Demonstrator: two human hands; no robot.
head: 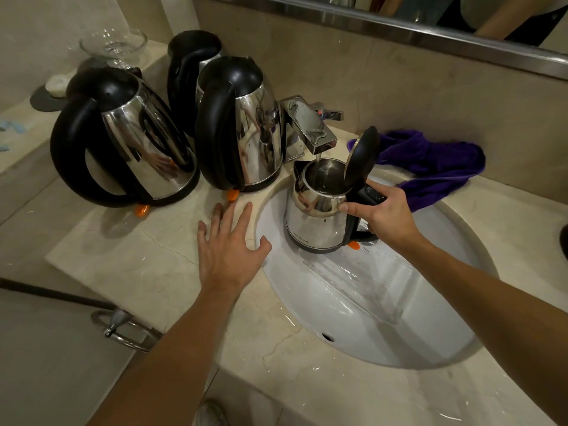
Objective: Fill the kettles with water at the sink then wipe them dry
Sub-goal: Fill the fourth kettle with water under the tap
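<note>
A small steel kettle [316, 216] with its black lid flipped up hangs over the white sink [399, 318], right under the chrome tap [310, 130]. Water runs from the tap into its mouth. My right hand [381, 207] grips its black handle. My left hand [230, 241] lies flat with spread fingers on the marble counter [138, 272] at the sink's left rim. Three larger steel kettles with black handles stand on the counter to the left: one at front left [123, 142], one beside the tap [239, 127], one behind [190, 63]. A purple cloth [436, 164] lies behind the sink on the right.
A glass bowl [113, 44] and a soap on a dark dish [55, 87] sit on a raised ledge at the back left. A mirror's steel frame [399, 23] runs along the wall. A chrome towel ring [123, 327] hangs below the counter's front edge.
</note>
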